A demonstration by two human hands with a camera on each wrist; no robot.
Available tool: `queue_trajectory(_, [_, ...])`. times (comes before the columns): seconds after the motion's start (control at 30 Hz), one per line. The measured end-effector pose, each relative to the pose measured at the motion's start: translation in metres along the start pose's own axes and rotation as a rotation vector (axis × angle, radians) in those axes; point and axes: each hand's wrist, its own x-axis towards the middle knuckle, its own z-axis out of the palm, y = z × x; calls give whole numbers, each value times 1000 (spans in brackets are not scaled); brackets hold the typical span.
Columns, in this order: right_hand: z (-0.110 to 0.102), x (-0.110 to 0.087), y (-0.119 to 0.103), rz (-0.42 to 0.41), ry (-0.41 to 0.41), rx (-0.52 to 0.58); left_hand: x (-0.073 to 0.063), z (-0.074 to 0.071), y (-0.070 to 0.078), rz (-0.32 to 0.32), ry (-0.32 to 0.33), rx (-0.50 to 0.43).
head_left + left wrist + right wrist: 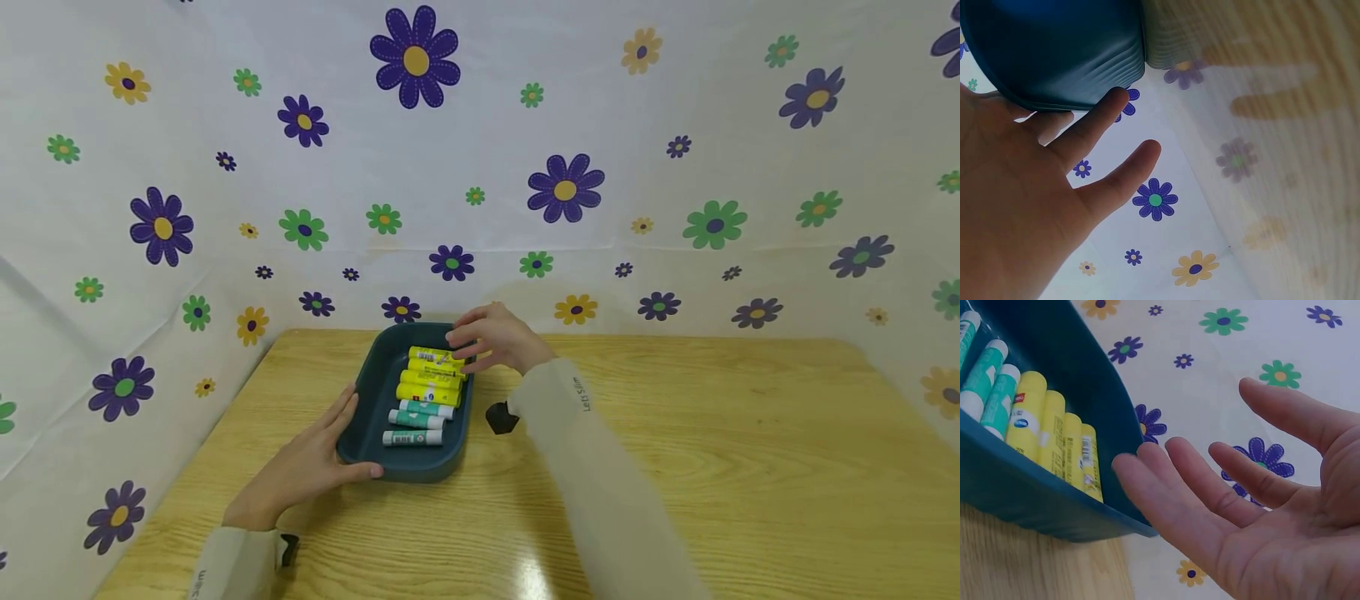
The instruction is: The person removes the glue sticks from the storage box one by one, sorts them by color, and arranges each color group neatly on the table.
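A dark teal plastic bin [431,473] sits on the table with several yellow glue sticks [429,393] and three green-and-white glue sticks [416,419] lying in a row inside. My left hand [311,462] is at the bin's near left corner, fingers extended along its outer side and thumb by the front wall. In the left wrist view, those straight fingers [1088,134] lie along the bin's wall. Over the bin's far right rim hovers my right hand [498,337], its fingers spread and loosely bent. Nothing is in its palm in the right wrist view.
The wooden table [675,450] stretches away to the right of the bin. A white cloth [480,142] printed with flowers hangs behind the table and along both sides. Dark camera mounts show at the cuffs of both light sleeves [592,458].
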Motion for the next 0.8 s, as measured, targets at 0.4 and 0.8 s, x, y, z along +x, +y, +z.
queue_trajectory(0.4, [23, 20, 9, 57, -49, -75, 2, 0, -1, -25, -8, 4])
queue_trajectory(0.8, [38, 35, 13, 111, -102, -178, 0, -2, 1, -11, -11, -2])
